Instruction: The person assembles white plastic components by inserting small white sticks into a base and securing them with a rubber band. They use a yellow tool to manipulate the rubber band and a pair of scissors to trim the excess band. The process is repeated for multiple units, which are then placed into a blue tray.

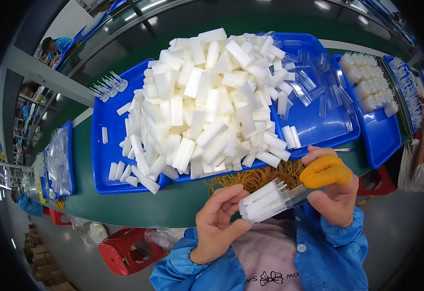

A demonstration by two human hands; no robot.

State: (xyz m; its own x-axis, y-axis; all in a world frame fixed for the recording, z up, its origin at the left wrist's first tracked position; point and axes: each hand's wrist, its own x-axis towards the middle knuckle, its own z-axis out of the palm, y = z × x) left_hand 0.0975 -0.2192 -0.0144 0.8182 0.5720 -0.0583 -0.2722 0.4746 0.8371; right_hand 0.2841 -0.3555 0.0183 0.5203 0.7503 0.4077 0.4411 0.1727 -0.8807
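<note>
My left hand (221, 223) is closed round a bundle of white foam pieces (263, 202), tilted in front of my chest. Thin white prongs stick out of its right end, and clear plastic seems to wrap part of it. My right hand (337, 191), with yellow covers on some fingers, pinches a flat, shiny strip (296, 192) at that end. Whether the strip is clear plastic or a blade I cannot make out. Behind the bundle lies a heap of tan rubber bands (255, 178) on the green table (183, 206).
A large pile of white foam blocks (207, 102) overfills blue trays (106, 162). To its right, another blue tray (326, 140) carries clear plastic sleeves (309, 80). Farther right stand pronged white pieces (367, 80). Red stools (124, 250) are below; another person (418, 160) sits at far right.
</note>
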